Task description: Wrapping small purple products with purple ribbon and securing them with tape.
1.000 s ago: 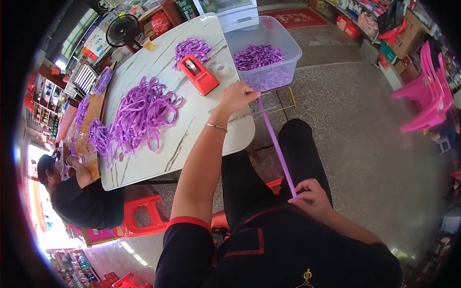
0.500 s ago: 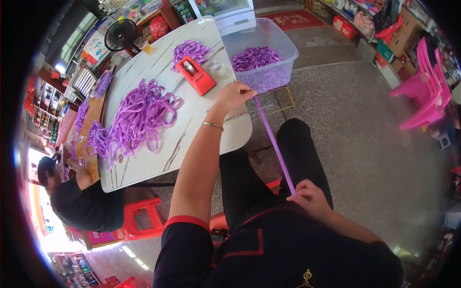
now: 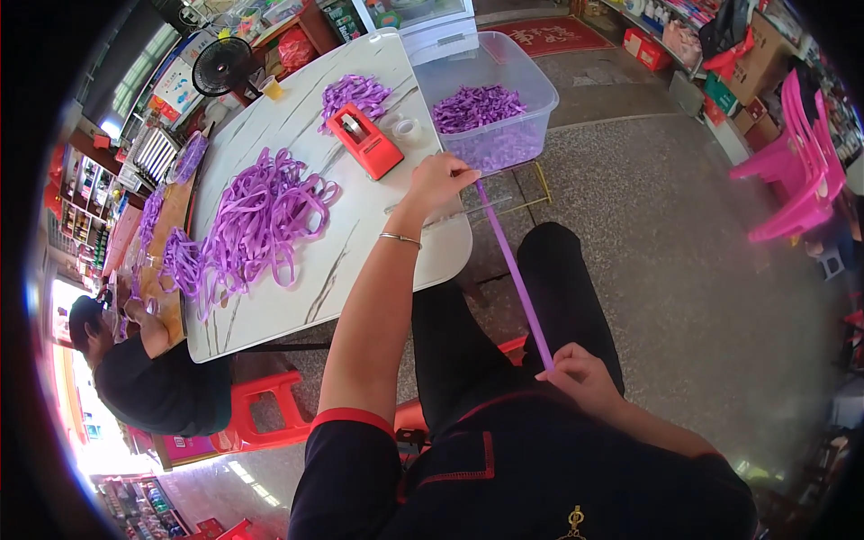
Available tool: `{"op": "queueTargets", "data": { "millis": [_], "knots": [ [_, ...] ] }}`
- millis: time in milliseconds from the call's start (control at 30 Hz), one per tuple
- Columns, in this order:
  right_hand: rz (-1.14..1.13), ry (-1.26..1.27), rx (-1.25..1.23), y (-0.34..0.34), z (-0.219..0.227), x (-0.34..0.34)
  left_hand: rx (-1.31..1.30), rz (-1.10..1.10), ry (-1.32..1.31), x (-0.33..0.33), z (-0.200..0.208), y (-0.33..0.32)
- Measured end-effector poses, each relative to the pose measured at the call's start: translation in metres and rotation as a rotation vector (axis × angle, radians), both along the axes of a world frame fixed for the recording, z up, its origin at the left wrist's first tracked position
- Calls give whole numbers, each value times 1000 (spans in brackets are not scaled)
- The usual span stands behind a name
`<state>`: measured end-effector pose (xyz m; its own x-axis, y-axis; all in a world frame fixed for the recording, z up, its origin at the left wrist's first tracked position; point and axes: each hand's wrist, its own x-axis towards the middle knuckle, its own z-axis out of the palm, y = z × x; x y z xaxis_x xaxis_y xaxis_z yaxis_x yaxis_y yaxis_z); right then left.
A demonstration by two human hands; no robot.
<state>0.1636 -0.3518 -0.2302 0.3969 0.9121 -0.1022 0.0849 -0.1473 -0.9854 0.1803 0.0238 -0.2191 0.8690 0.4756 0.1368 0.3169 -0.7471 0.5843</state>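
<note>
A purple ribbon strap (image 3: 517,277) is stretched straight between my two hands, slanting over my lap. My left hand (image 3: 442,179) pinches its far end just past the right edge of the marble-patterned table (image 3: 310,310). Close to my body, my right hand (image 3: 580,373) grips the near end between thumb and fingers. Beside my left hand on the table stands a red tape dispenser (image 3: 366,144), with clear tape rolls (image 3: 407,130) next to it. A large heap of purple straps (image 3: 261,216) lies at the table's left, and a smaller pile (image 3: 353,97) lies behind the dispenser.
A clear plastic bin (image 3: 531,117) holding purple pieces stands right of the table. At the left, a co-worker (image 3: 157,378) sits by a wooden bench (image 3: 175,234) bearing more straps. A black fan (image 3: 222,67) and a yellow cup (image 3: 272,87) are at the back; pink chairs (image 3: 796,162) stand far right.
Both hands keep hold of the strap, which stays taut in nearly the same place. My right hand has shifted very slightly; the view has moved a little.
</note>
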Motion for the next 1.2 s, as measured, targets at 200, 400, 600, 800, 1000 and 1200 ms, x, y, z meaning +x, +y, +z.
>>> {"op": "queueTargets", "data": {
  "millis": [200, 400, 600, 800, 1000, 1200],
  "knots": [
    [71, -213, 188, 7, 37, 11, 27, -12, -31, -1, -4, 3],
    [225, -402, 518, 53, 94, 45, 15, -15, -52, 0, 0, -1],
    [82, -423, 706, 144, 145, 97, 32, 2, -59, -2, 0, -2],
    [-15, -151, 648, 272, 152, 148, 35, 53, -5, -2, 2, -4],
    [34, 70, 392, 366, 97, 192, 7, 36, -149, -4, 4, -4],
    [55, 263, 217, 407, 15, 212, -68, 72, -218, -1, 5, -1]
  ]
}}
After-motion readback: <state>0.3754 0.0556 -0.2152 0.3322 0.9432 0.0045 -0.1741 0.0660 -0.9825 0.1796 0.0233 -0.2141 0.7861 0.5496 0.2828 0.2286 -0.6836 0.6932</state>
